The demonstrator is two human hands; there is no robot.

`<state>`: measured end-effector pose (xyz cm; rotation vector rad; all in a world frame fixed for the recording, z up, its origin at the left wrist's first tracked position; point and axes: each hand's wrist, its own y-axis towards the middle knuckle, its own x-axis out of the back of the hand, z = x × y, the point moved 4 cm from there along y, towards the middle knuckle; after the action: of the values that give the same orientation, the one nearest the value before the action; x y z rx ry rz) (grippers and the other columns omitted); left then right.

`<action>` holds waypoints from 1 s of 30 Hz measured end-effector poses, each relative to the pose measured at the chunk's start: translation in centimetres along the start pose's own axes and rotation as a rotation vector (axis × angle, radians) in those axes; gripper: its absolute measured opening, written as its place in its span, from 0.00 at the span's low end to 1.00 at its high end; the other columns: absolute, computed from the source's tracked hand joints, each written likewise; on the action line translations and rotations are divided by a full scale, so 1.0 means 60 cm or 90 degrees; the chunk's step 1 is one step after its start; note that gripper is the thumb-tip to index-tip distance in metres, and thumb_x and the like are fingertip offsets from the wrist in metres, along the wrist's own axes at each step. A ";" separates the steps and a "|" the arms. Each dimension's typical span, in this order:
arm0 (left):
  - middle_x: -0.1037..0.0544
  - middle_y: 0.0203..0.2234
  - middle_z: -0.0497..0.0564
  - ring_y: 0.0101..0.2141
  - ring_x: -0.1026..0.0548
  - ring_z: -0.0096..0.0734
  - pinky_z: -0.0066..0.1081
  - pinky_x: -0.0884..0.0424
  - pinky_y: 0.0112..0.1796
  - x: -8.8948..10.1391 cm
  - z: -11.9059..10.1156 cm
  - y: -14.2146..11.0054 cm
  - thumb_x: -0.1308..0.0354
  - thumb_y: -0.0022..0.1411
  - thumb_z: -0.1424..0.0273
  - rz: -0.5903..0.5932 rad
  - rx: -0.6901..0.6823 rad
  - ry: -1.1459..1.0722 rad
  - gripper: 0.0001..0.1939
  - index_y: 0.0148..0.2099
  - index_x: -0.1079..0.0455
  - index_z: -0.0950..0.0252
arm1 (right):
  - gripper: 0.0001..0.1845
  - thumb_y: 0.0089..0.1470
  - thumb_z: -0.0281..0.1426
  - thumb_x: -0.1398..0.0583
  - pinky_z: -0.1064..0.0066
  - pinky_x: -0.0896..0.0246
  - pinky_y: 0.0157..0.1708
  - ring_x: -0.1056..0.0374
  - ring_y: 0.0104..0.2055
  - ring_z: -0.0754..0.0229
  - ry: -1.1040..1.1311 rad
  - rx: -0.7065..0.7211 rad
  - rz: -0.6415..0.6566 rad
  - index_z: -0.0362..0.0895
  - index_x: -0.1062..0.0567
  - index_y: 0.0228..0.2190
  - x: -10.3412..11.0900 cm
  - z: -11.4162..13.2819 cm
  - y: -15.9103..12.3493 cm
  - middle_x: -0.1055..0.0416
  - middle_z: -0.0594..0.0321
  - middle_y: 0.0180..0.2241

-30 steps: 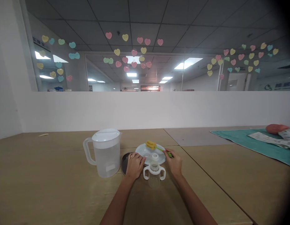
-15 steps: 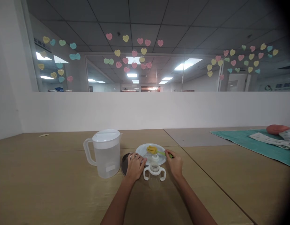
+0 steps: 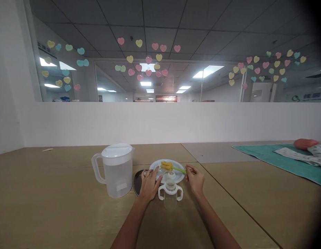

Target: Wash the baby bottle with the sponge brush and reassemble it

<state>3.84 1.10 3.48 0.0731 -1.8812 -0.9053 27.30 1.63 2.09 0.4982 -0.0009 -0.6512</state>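
My right hand (image 3: pixel 196 180) pinches the green handle of a bottle brush (image 3: pixel 166 165), whose yellow head is over a white plate (image 3: pixel 180 166). My left hand (image 3: pixel 149 186) reaches across a dark round dish (image 3: pixel 137 186) to the plate's left edge, fingers apart. What its fingertips touch is unclear. On the plate are a clear piece (image 3: pixel 162 172), partly behind the left fingers, and a small white bottle part (image 3: pixel 171 175). Between my hands stands a clear baby bottle (image 3: pixel 170 200), upright and without a lid, with two white side handles.
A lidded translucent pitcher (image 3: pixel 118 176) holding clear liquid stands left of the dark dish. A teal cloth (image 3: pixel 264 155) lies at the far right, bearing a patterned cloth (image 3: pixel 297 155) and a reddish object (image 3: pixel 305 144). A white wall (image 3: pixel 160 122) rises behind the table.
My right hand has shifted slightly right along with the brush handle, and the yellow head has moved a little left and tilted. My left index finger reaches a bit further over the plate.
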 end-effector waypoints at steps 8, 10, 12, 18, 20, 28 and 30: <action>0.34 0.55 0.57 0.55 0.36 0.37 0.41 0.41 0.54 0.006 0.001 0.006 0.60 0.67 0.63 -0.071 -0.006 -0.090 0.24 0.63 0.48 0.62 | 0.22 0.35 0.44 0.35 0.73 0.47 0.11 0.42 0.13 0.65 0.145 -0.089 -0.027 0.39 0.25 0.28 0.001 -0.002 0.005 0.36 0.69 0.13; 0.34 0.54 0.57 0.54 0.35 0.37 0.39 0.38 0.53 0.009 0.002 0.007 0.59 0.67 0.64 -0.097 0.006 -0.116 0.24 0.63 0.49 0.61 | 0.22 0.33 0.44 0.35 0.73 0.48 0.11 0.43 0.13 0.65 0.170 -0.106 -0.015 0.39 0.25 0.27 -0.001 -0.001 0.003 0.36 0.69 0.13; 0.33 0.53 0.56 0.53 0.34 0.37 0.39 0.38 0.52 0.013 0.003 0.007 0.56 0.66 0.64 -0.121 0.022 -0.127 0.25 0.63 0.50 0.61 | 0.22 0.32 0.44 0.34 0.73 0.47 0.12 0.43 0.13 0.66 0.183 -0.125 0.003 0.40 0.25 0.27 -0.004 -0.002 0.002 0.35 0.69 0.14; 0.35 0.50 0.55 0.52 0.35 0.37 0.38 0.39 0.54 0.017 0.008 0.007 0.53 0.64 0.65 -0.174 0.055 -0.115 0.20 0.58 0.41 0.60 | 0.21 0.29 0.40 0.32 0.74 0.48 0.11 0.43 0.14 0.68 0.217 -0.178 0.052 0.40 0.25 0.27 -0.009 -0.007 0.001 0.32 0.68 0.16; 0.35 0.50 0.56 0.52 0.35 0.37 0.39 0.39 0.55 0.018 0.010 0.007 0.54 0.65 0.64 -0.189 0.065 -0.126 0.19 0.57 0.40 0.61 | 0.20 0.28 0.38 0.32 0.75 0.48 0.11 0.43 0.14 0.68 0.235 -0.194 0.055 0.39 0.24 0.27 -0.010 -0.007 0.000 0.31 0.67 0.17; 0.36 0.53 0.56 0.54 0.36 0.36 0.39 0.38 0.54 0.020 0.021 0.008 0.61 0.68 0.63 -0.235 0.130 -0.199 0.21 0.59 0.42 0.60 | 0.18 0.31 0.38 0.32 0.75 0.48 0.11 0.43 0.13 0.68 0.235 -0.176 0.104 0.40 0.24 0.26 -0.016 0.001 -0.002 0.33 0.67 0.16; 0.34 0.53 0.56 0.54 0.35 0.35 0.39 0.38 0.54 0.018 0.025 0.009 0.62 0.68 0.63 -0.246 0.141 -0.218 0.21 0.58 0.41 0.62 | 0.19 0.31 0.38 0.31 0.75 0.49 0.11 0.44 0.13 0.68 0.232 -0.168 0.126 0.40 0.23 0.27 -0.018 0.004 -0.004 0.35 0.69 0.14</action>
<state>2.27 1.86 4.30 0.4539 -2.3322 -1.0105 26.24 2.01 2.34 0.3505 0.3718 -0.3529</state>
